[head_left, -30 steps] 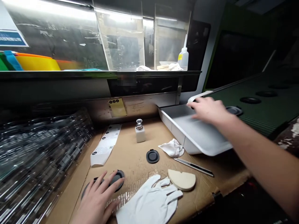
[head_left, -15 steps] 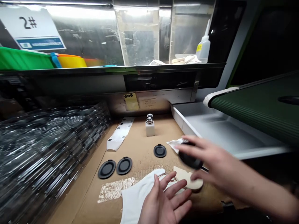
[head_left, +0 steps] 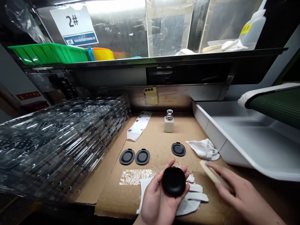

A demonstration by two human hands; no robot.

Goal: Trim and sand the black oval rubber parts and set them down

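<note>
Cupping a rounded black plastic case [head_left: 173, 181] in its curled fingers, the left hand [head_left: 161, 197] is above a white fabric glove [head_left: 193, 200]. The right hand [head_left: 241, 192], apart from it, grips a cream, flat pad [head_left: 217, 177] between thumb and fingers over the cardboard-covered bench [head_left: 112, 200].

On the shelf [head_left: 140, 62] we see a green bin [head_left: 50, 54], a yellow container [head_left: 103, 54] near it and a squeeze bottle [head_left: 252, 31] well to their right, while a sign [head_left: 74, 25] reads "2#". Clear plastic trays [head_left: 70, 137] stand stacked on our left, below the shelf
</note>
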